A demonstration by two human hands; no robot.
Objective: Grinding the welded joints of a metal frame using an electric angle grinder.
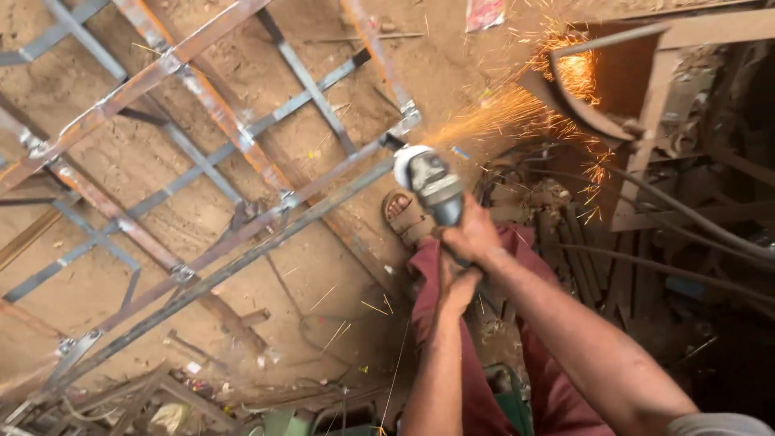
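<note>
Under me is a sandy floor [145,161] with thin welding rods [335,335] scattered on it. At my right stands a rusty metal wheelbarrow [622,89], with old pipes [694,218] and scrap beside it. My sandal [404,216] is on the ground.

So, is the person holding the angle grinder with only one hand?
No, both hands are on the angle grinder: the right hand grips its body and the left hand holds it just behind.
</note>
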